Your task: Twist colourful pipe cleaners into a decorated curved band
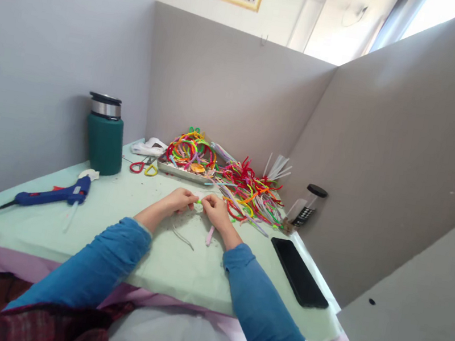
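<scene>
Near the middle of the pale green table (120, 246), my left hand (181, 200) and my right hand (215, 207) meet fingertip to fingertip. Both pinch a small bright green piece (199, 202) between them. A thin grey strand (182, 237) lies on the cloth below my left hand. Just under my right hand rests a pink strip (209, 236). Behind the hands, a metal tray (184, 174) holds bent, colourful pipe cleaners (194, 151), and a loose pile of more pipe cleaners (250, 188) spreads to its right.
On the left are a blue glue gun (54, 196) with a black cord, a green bottle (104, 142) and red-and-yellow-handled scissors (143, 169). A black phone (300, 273) and a clear jar with black lid (308, 206) are on the right. Grey partitions surround the table.
</scene>
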`<control>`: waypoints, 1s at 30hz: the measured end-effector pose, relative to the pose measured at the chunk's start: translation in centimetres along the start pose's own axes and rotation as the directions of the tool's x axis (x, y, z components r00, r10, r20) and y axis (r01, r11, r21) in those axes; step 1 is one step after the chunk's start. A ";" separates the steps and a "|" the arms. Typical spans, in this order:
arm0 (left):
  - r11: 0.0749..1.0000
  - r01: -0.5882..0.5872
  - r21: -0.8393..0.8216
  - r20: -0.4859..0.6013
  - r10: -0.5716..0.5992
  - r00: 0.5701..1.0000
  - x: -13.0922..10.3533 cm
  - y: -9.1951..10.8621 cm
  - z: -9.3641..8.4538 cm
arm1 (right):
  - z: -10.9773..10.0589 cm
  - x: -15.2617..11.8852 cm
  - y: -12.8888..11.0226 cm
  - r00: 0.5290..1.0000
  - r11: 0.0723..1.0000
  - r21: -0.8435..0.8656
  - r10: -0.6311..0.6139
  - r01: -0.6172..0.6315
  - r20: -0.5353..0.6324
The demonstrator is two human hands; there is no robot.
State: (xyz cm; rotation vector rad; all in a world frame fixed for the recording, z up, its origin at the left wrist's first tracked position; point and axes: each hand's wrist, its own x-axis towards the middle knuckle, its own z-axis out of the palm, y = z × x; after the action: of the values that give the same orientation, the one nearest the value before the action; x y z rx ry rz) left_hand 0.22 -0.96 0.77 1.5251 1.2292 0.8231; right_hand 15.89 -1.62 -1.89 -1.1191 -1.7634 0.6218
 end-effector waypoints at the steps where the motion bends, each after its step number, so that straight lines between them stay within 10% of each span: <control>1: 0.999 0.026 -0.042 0.023 -0.025 0.999 -0.2 0.2 0.0 | 0.0 0.0 -0.1 1.000 1.000 0.008 -0.007 0.007 0.003; 18: 0.991 0.067 -0.113 -0.043 -0.073 0.996 -0.4 0.7 -0.1 | 0.0 0.1 0.0 0.998 0.994 0.106 0.018 -0.025 0.059; 24: 0.982 -0.113 0.150 -0.126 0.133 0.983 0.5 -0.1 -0.3 | 0.1 0.5 0.9 0.996 0.995 0.057 0.085 -0.084 -0.022; 30: 0.754 -0.273 0.598 -0.143 0.435 0.889 1.2 -0.8 -0.4 | 0.1 0.6 0.8 0.995 0.997 0.019 0.076 -0.075 -0.059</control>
State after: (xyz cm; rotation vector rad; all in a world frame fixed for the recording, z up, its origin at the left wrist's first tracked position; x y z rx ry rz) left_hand -0.13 0.31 0.03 2.2458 1.4941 0.9989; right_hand 16.04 -0.67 -2.29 -1.1858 -1.6685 0.6408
